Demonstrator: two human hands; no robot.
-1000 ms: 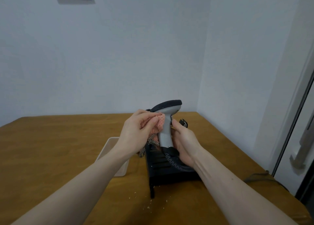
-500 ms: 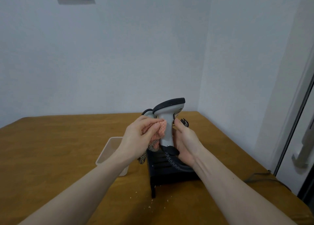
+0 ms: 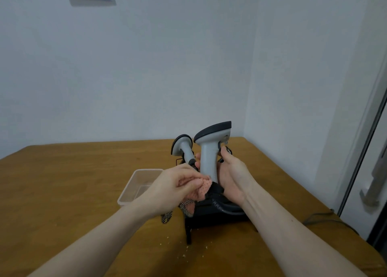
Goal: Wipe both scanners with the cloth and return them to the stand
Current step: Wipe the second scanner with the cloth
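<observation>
A grey scanner [image 3: 209,151] is held upright above the black stand [image 3: 211,214], its handle wrapped by the curled fingers of the right hand [image 3: 232,176]. A pink cloth [image 3: 201,187] is pinched in the left hand [image 3: 173,186] against the handle's base. A second scanner [image 3: 184,149] is seen just left, behind. A clear tray [image 3: 136,184] sits on the bench [image 3: 73,172], left of the stand.
</observation>
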